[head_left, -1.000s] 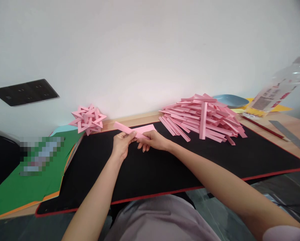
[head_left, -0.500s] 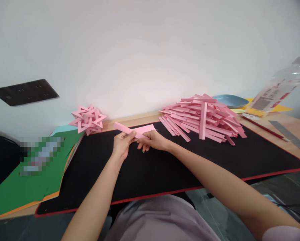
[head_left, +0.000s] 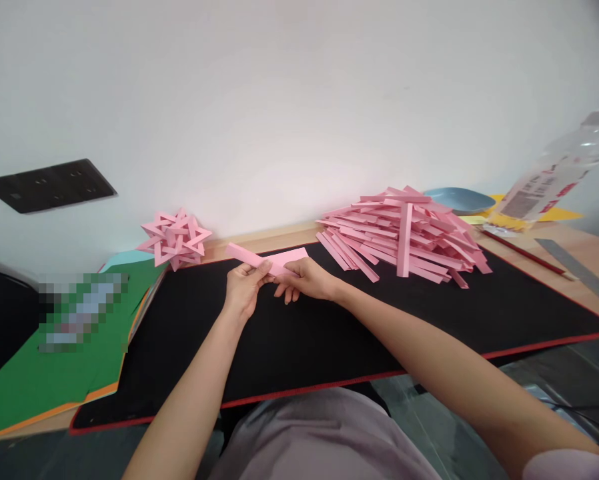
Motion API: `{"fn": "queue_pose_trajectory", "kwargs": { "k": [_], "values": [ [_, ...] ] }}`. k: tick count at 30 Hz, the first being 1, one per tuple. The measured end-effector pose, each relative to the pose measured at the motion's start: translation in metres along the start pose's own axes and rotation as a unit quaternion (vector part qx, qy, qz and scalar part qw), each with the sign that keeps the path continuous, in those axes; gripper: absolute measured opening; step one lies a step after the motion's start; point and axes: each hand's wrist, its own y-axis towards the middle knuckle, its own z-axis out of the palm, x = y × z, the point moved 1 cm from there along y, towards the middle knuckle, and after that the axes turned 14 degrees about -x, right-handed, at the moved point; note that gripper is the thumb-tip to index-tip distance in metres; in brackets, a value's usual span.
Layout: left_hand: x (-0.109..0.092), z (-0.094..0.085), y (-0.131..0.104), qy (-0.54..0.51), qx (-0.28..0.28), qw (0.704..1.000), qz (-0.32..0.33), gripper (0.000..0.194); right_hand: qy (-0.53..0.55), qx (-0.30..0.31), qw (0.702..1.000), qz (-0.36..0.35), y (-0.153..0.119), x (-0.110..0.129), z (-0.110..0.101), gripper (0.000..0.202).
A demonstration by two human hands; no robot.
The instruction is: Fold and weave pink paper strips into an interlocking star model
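Note:
Two pink folded paper strips (head_left: 244,253) cross each other between my hands, above the black mat (head_left: 289,347). My left hand (head_left: 243,288) pinches the strip that slants to the upper left, thumb on top. From the right, my right hand (head_left: 308,279) grips the strips near where they cross, its lower fingers curled beneath. Whether the strips are joined at the crossing is hidden by my fingers. A pink paper star ball (head_left: 175,238) rests at the back left, against the wall. To the right lies a large heap of pink folded strips (head_left: 389,233).
Green folders or sheets (head_left: 79,360) lie at the left, overlapping the mat. A blue dish (head_left: 459,199), a tilted plastic bottle (head_left: 549,177), a red pencil (head_left: 524,252) and a metal ruler (head_left: 579,272) are at the right. A dark socket panel (head_left: 49,187) is on the wall.
My hands and the two strips hold nearly the same position. The view has shifted very slightly; nothing was taken up or let go.

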Motion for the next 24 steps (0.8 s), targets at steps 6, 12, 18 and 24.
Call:
{"fn": "queue_pose_trajectory", "kwargs": {
  "k": [6,12,18,24],
  "values": [
    [-0.0005,0.0000,0.0004,0.000,-0.010,1.000,0.003,0.028,0.024,0.004,0.999,0.022,0.0010,-0.0034,-0.0004,0.029],
    [-0.0015,-0.0018,0.0029,-0.006,-0.035,0.999,0.012,0.027,-0.002,-0.005,1.000,0.012,0.0011,-0.0032,-0.0021,0.025],
    [-0.0028,-0.0025,0.0037,-0.018,-0.057,0.998,0.012,0.029,-0.003,-0.004,1.000,0.013,0.0018,-0.0055,-0.0031,0.029],
    [-0.0018,-0.0033,0.0042,-0.015,-0.042,0.999,0.011,0.029,-0.003,-0.007,1.000,0.019,0.0022,-0.0056,-0.0027,0.031]
  ]
}}
